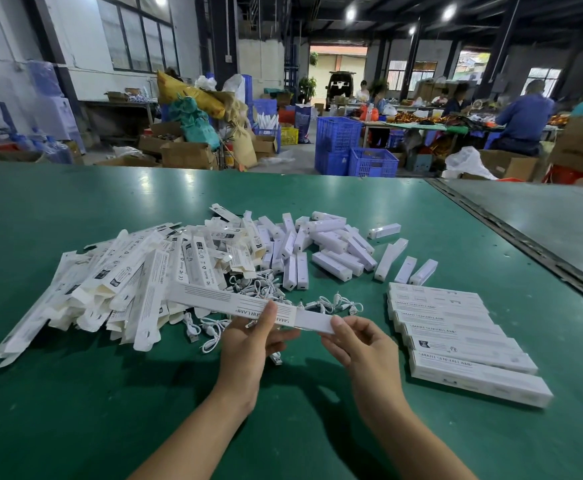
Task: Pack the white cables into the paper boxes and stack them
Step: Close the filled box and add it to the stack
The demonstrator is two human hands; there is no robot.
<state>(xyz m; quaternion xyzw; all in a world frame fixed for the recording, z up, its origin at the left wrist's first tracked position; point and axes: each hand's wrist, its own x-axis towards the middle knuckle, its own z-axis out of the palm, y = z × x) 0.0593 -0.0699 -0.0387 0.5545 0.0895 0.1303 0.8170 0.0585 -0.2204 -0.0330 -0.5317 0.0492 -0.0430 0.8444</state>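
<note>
Box of white printed paper (214,296), long and narrow, held level just above the green counter (75,410), in front of the heaps. Left hand (248,342) pinching it near mid-length, thumb on top and fingers beneath; right hand (361,344) pinching the right end between thumb and fingertips. Judged very light, thin-walled and easily creased — best taken by the long edges or the ends, not squeezed across the flat face. Thin white cables with small plugs (259,285) loose on the counter just beyond and beneath the held box: judged limp, springy in their coils, prone to tangling; best lifted as one whole coil, plug end fed in first. Whether any cable inside the held box: cannot tell.

Counts — held box, one; hands, two. Closed white boxes (456,337) at the right, overlapped like shingles in one row, about eight. Flat unfolded white paper boxes (110,282) heaped at the left, several dozen, too overlapped for an exact figure. Short white rectangular blocks (321,244) scattered behind, roughly thirty. Cables, perhaps a dozen in the tangle, not separable by eye.
</note>
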